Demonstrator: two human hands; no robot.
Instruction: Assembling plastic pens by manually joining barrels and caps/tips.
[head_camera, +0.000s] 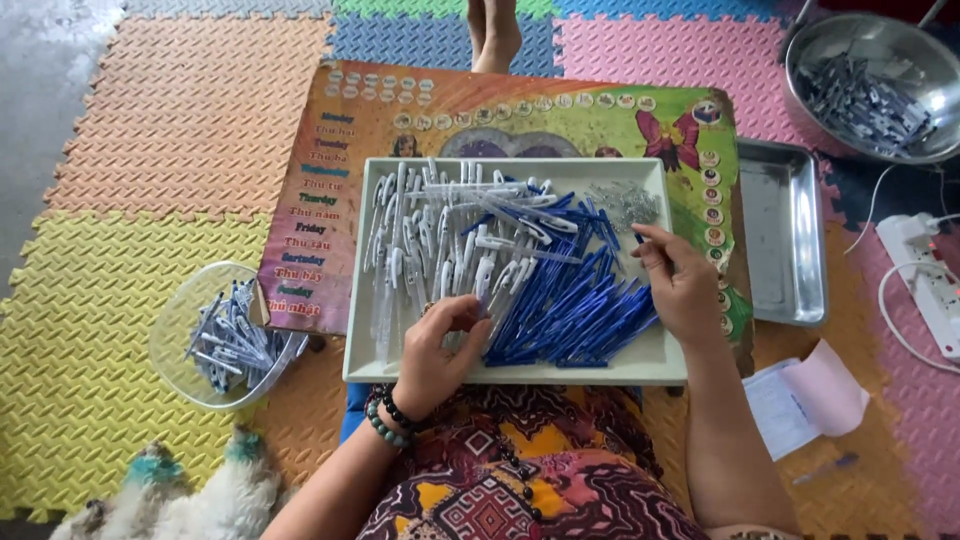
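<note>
Left hand (437, 350): fingers curled down into the near edge of the white tray (520, 372), the grip pressed together on the pen parts under the fingertips; which single piece it pinches cannot be told. Bead bracelets ring the wrist.
Right hand (683, 290): resting on the right side of the tray, thumb and forefinger pinched together at the top of the hand; whatever small piece is between them is too small to tell.
Blue pen refills (575, 310): a thick heap lying between the two grips, touching the right hand's palm side and reaching almost to the left fingertips.
White pen barrels (425, 245): a pile just beyond the left grip, filling the far left part of the tray.
Small springs (628, 203): a silvery cluster just beyond the right grip, in the far right corner of the tray.
Tray: sits on a colourful printed board (520, 115) across the person's lap.
Clear bowl (215, 335): outward of the left grip on the foam floor mat (130, 130), holding assembled pens.
Metal tray (782, 230): outward of the right grip, beside the board.
Steel bowl (868, 85): well beyond the right grip, with more pen parts inside.
Power strip (925, 275): far outward of the right grip, cables plugged in.
</note>
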